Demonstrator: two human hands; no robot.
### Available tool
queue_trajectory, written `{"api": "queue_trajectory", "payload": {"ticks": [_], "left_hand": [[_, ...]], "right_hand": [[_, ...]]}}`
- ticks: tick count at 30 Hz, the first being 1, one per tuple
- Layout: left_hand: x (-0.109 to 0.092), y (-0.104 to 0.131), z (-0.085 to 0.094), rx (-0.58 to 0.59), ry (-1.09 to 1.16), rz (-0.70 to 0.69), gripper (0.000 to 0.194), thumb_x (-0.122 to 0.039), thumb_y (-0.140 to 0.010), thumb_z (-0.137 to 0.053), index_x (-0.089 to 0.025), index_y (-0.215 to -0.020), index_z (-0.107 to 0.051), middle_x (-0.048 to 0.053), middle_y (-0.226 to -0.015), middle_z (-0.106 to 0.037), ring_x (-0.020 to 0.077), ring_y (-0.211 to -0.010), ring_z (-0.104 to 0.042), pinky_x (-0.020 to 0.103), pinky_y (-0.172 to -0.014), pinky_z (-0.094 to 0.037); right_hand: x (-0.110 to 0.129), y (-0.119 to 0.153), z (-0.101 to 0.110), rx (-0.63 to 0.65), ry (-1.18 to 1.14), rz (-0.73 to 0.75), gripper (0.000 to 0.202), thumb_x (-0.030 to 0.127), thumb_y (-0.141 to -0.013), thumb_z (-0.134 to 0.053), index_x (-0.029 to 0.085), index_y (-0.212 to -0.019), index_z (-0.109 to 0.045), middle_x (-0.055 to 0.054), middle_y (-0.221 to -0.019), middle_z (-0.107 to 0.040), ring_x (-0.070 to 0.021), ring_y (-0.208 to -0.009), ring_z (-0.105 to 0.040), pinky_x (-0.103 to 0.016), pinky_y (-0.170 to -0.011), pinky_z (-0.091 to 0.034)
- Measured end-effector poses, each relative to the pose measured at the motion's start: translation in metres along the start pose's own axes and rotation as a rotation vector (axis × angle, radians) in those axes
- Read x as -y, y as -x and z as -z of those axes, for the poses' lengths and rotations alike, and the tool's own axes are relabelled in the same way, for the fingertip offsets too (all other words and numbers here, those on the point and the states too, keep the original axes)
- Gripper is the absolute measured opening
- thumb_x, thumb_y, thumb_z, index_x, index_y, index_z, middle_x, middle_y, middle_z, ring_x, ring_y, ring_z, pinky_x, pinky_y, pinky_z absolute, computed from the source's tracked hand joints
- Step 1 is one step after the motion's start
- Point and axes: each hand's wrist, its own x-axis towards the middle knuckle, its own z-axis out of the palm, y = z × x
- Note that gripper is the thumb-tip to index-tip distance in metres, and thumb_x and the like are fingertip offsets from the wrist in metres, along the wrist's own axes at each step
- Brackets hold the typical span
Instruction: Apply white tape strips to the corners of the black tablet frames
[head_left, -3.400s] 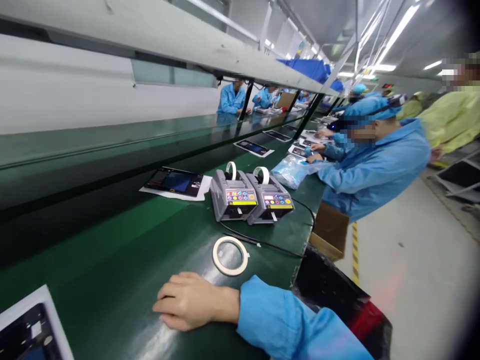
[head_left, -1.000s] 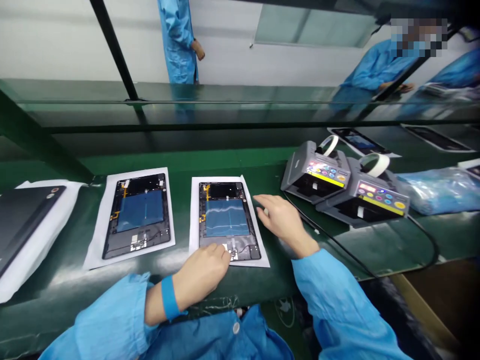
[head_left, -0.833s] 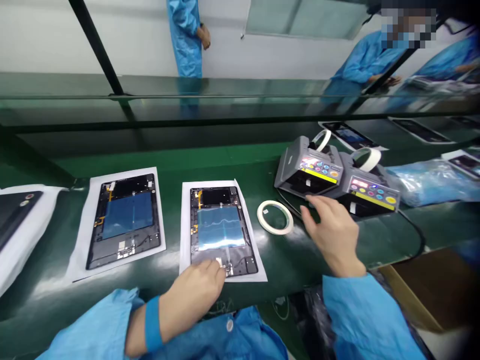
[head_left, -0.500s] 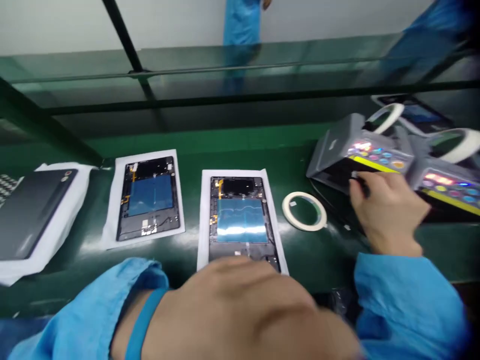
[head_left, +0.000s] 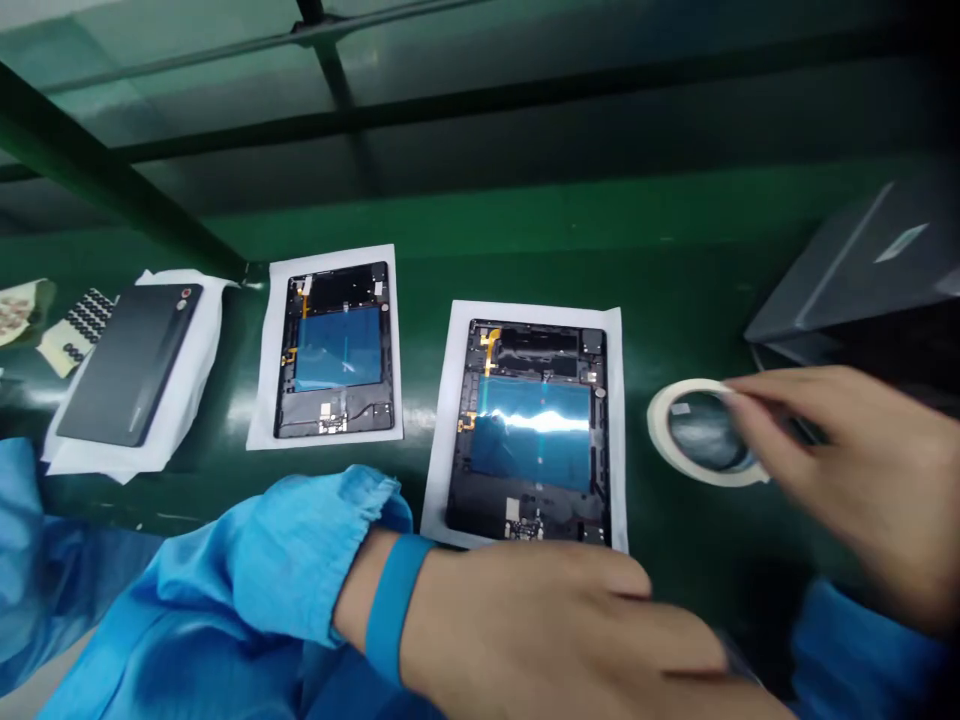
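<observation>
An opened tablet [head_left: 536, 425] with a blue film over its battery lies on a white sheet [head_left: 615, 400] on the green belt [head_left: 675, 250]. My left hand [head_left: 570, 630], a blue band at the wrist, lies blurred just below the tablet's near edge with fingers stretched to the right. My right hand [head_left: 862, 480] reaches left, its fingertips over a white tape ring [head_left: 664, 440] lying flat beside the tablet. Motion blur hides whether those fingertips pinch anything.
A second opened tablet [head_left: 337, 350] on white paper lies further left. Beyond it a closed grey tablet [head_left: 131, 360] lies on paper, with sticker sheets [head_left: 82, 325] at the far left. A grey tape dispenser [head_left: 862, 270] stands at the right edge.
My head has dropped closer to the belt. My right hand came back from the dispenser's slot to above the tape ring. My left hand shifted right along the tablet's near edge.
</observation>
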Motion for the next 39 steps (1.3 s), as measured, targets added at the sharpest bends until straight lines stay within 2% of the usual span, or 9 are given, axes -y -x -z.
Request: {"api": "queue_trajectory", "payload": {"ticks": [2, 4, 8, 11, 16, 21, 26, 33, 39], "left_hand": [[0.022, -0.010, -0.018, -0.042, -0.056, 0.113, 0.023, -0.025, -0.096, -0.048, -0.025, -0.081, -0.067, 0.000, -0.089, -0.069, 0.0134, -0.073, -0.061, 0.028, -0.062, -0.051], [0.049, -0.018, -0.033, 0.001, -0.151, 0.286, 0.024, -0.029, -0.098, -0.048, -0.019, -0.082, -0.063, 0.003, -0.078, -0.064, 0.0170, -0.067, -0.061, 0.031, -0.056, -0.049], [0.104, -0.029, -0.049, 0.102, -0.221, 0.578, 0.025, -0.036, -0.097, -0.054, -0.013, -0.091, -0.061, 0.008, -0.085, -0.063, 0.0236, -0.083, -0.066, 0.033, -0.064, -0.052], [0.127, -0.037, -0.058, 0.134, -0.199, 0.688, 0.024, -0.036, -0.095, -0.057, -0.013, -0.091, -0.061, 0.008, -0.087, -0.063, 0.0247, -0.086, -0.066, 0.034, -0.067, -0.053], [0.135, -0.051, -0.070, 0.118, -0.206, 0.752, 0.022, -0.035, -0.093, -0.057, -0.014, -0.089, -0.061, 0.007, -0.084, -0.063, 0.0248, -0.084, -0.065, 0.034, -0.065, -0.052], [0.138, -0.055, -0.074, 0.077, -0.221, 0.734, 0.015, -0.028, -0.090, -0.056, -0.015, -0.086, -0.061, 0.006, -0.081, -0.061, 0.0235, -0.080, -0.064, 0.033, -0.064, -0.051], [0.139, -0.055, -0.075, 0.027, -0.229, 0.703, 0.012, -0.020, -0.089, -0.051, -0.015, -0.084, -0.061, 0.006, -0.077, -0.059, 0.0230, -0.075, -0.061, 0.033, -0.061, -0.050], [0.140, -0.052, -0.076, 0.022, -0.264, 0.693, 0.013, -0.015, -0.089, -0.050, -0.015, -0.081, -0.060, 0.006, -0.076, -0.058, 0.0219, -0.073, -0.060, 0.033, -0.060, -0.049], [0.144, -0.046, -0.071, 0.043, -0.294, 0.611, 0.017, -0.017, -0.094, -0.049, -0.015, -0.081, -0.059, 0.005, -0.078, -0.059, 0.0204, -0.074, -0.060, 0.032, -0.064, -0.049]], "right_hand": [[0.019, -0.018, -0.010, 0.062, -0.061, 0.105, 0.016, 0.033, -0.095, -0.055, 0.024, -0.097, -0.067, -0.008, -0.093, -0.072, -0.0189, -0.083, -0.068, -0.033, -0.066, -0.051], [0.027, -0.034, -0.024, 0.124, -0.112, 0.152, 0.019, 0.031, -0.096, -0.051, 0.022, -0.101, -0.067, -0.007, -0.098, -0.072, -0.0186, -0.085, -0.068, -0.032, -0.067, -0.052], [0.019, -0.048, -0.049, 0.229, -0.173, 0.159, 0.027, 0.034, -0.098, -0.046, 0.021, -0.107, -0.068, -0.007, -0.105, -0.071, -0.0200, -0.091, -0.067, -0.034, -0.075, -0.054], [0.010, -0.048, -0.057, 0.230, -0.237, 0.190, 0.027, 0.031, -0.097, -0.046, 0.020, -0.108, -0.068, -0.008, -0.103, -0.069, -0.0202, -0.091, -0.065, -0.036, -0.079, -0.054], [0.005, -0.045, -0.056, 0.267, -0.254, 0.225, 0.033, 0.031, -0.098, -0.042, 0.018, -0.114, -0.067, -0.010, -0.108, -0.066, -0.0210, -0.091, -0.061, -0.037, -0.078, -0.052], [0.005, -0.045, -0.054, 0.335, -0.170, 0.232, 0.037, 0.034, -0.097, -0.040, 0.020, -0.116, -0.068, -0.010, -0.110, -0.065, -0.0227, -0.090, -0.057, -0.040, -0.075, -0.049], [0.004, -0.046, -0.052, 0.318, -0.140, 0.275, 0.038, 0.034, -0.097, -0.040, 0.018, -0.118, -0.067, -0.011, -0.112, -0.064, -0.0236, -0.090, -0.056, -0.040, -0.075, -0.047], [0.009, -0.049, -0.047, 0.317, -0.120, 0.293, 0.036, 0.029, -0.096, -0.044, 0.012, -0.118, -0.066, -0.013, -0.113, -0.064, -0.0252, -0.091, -0.055, -0.040, -0.076, -0.046], [0.012, -0.049, -0.045, 0.324, -0.074, 0.294, 0.037, 0.031, -0.096, -0.045, 0.012, -0.120, -0.065, -0.013, -0.113, -0.064, -0.0250, -0.091, -0.054, -0.039, -0.076, -0.043]]}}
